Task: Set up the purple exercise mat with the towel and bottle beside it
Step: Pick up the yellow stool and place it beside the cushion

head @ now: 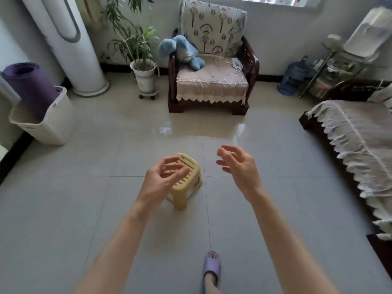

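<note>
Tiled floor (84, 198), with the task judged not yet begun: no mat lies spread on it. At the floor's left edge stands a white bin (55, 124), and the purple mat (29, 83) is upright inside it, rolled tight and leaning on the wall. No towel or small bottle can be made out; only a large blue water jug (293, 76) stands at the far right edge. Taking out the mat, unrolling it and placing both items remains. A yellow stool (191, 179) stands mid-floor where the mat might go. Both bare arms reach forward: the left hand (161, 177), palm inward, fingers loosely curled, holds nothing in front of the stool; the right hand (239, 164), fingers spread and relaxed, is likewise empty.
</note>
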Motion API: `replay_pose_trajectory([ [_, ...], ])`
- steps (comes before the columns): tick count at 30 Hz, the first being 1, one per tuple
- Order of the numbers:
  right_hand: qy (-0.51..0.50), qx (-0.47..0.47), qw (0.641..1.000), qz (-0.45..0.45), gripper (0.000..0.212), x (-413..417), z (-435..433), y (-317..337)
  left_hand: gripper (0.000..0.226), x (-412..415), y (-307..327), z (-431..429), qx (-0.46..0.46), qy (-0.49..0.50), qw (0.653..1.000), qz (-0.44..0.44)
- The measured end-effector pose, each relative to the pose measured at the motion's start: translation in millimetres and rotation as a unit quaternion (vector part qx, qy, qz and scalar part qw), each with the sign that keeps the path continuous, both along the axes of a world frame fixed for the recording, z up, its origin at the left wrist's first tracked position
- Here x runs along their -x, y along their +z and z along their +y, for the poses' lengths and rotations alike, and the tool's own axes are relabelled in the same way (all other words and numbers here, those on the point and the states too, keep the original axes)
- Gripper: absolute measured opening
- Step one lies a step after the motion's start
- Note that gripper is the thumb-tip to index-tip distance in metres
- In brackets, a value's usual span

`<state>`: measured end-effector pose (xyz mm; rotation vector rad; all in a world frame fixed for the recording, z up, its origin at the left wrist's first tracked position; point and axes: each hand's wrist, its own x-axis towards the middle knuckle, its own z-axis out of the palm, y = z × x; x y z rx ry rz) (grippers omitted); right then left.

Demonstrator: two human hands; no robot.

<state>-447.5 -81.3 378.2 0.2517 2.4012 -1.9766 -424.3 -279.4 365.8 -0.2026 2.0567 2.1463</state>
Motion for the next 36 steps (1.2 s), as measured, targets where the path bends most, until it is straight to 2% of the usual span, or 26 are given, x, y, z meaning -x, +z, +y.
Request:
replay_pose_trajectory([
  [3, 0.029, -0.007, 0.999, -0.013, 0.039, 57, 24, -7, 0.031, 38, -7, 24, -0.007, 0.039, 0.999, -0.017],
  [6, 0.079, -0.022, 0.995, -0.050, 0.040, 124, 32, -22, 0.036, 80, -20, 36, -0.009, 0.092, 0.995, -0.033],
  [9, 0.098, -0.009, 0.993, -0.069, 0.040, 153, 29, -35, 0.031, 98, -29, 39, -0.008, 0.115, 0.992, -0.044],
  [20, 0.222, -0.034, 0.960, -0.171, 0.035, 346, -9, -109, 0.045, 260, -109, 19, -0.008, 0.240, 0.963, -0.121],
  [23, 0.250, -0.047, 0.948, -0.190, 0.036, 381, -17, -127, 0.055, 284, -129, 15, 0.008, 0.274, 0.952, -0.139],
  [27, 0.271, -0.046, 0.936, -0.219, 0.036, 419, -27, -154, 0.047, 313, -159, 13, 0.001, 0.312, 0.936, -0.163],
  [32, 0.300, -0.058, 0.918, -0.254, 0.044, 460, -33, -200, 0.045, 340, -206, 19, -0.011, 0.360, 0.910, -0.206],
  [36, 0.329, -0.061, 0.894, -0.299, 0.044, 485, -32, -247, 0.061, 356, -249, 32, -0.031, 0.403, 0.880, -0.250],
])
